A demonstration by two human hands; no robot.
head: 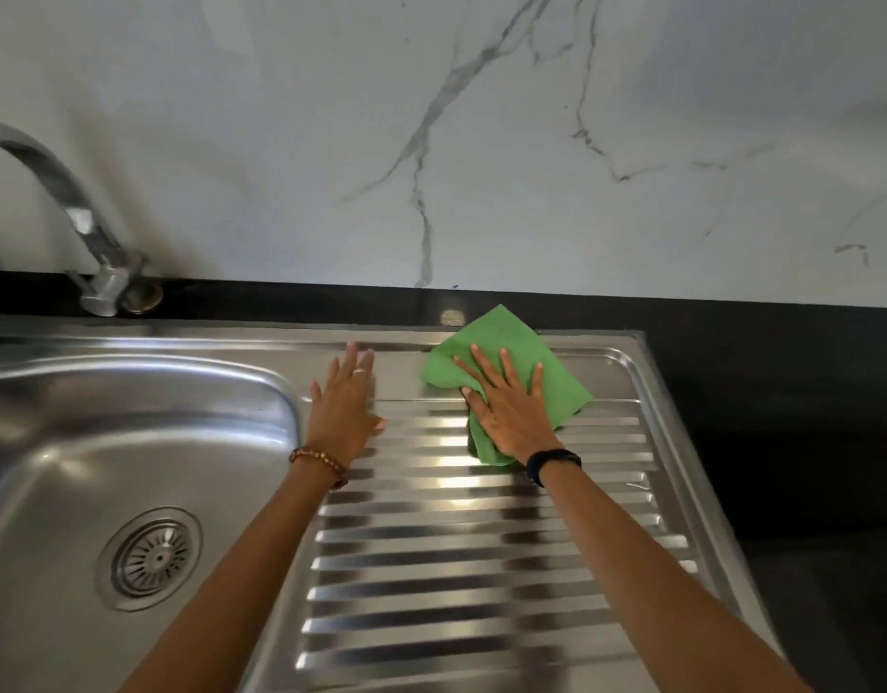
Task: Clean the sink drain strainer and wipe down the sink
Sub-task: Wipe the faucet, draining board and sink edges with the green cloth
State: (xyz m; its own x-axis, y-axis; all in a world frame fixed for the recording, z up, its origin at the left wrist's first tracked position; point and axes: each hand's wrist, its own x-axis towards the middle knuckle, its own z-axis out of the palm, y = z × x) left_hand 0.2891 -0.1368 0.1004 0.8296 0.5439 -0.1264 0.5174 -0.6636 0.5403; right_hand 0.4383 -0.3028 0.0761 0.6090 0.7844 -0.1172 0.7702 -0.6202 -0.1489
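Note:
A stainless steel sink (56,442) fills the left, with its round drain strainer (154,557) seated in the basin floor. To its right lies the ribbed drainboard (456,567). A green cloth (501,337) is spread on the drainboard's far end. My right hand (506,407) presses flat on the cloth, fingers spread, thumb tucked into a fold. My left hand (344,407) rests flat and bare on the steel between basin and ribs, holding nothing.
A curved metal faucet (71,207) rises at the back left beside a small round fitting (141,295). Black countertop (781,392) borders the sink at the back and right. A white marbled wall (481,142) stands behind.

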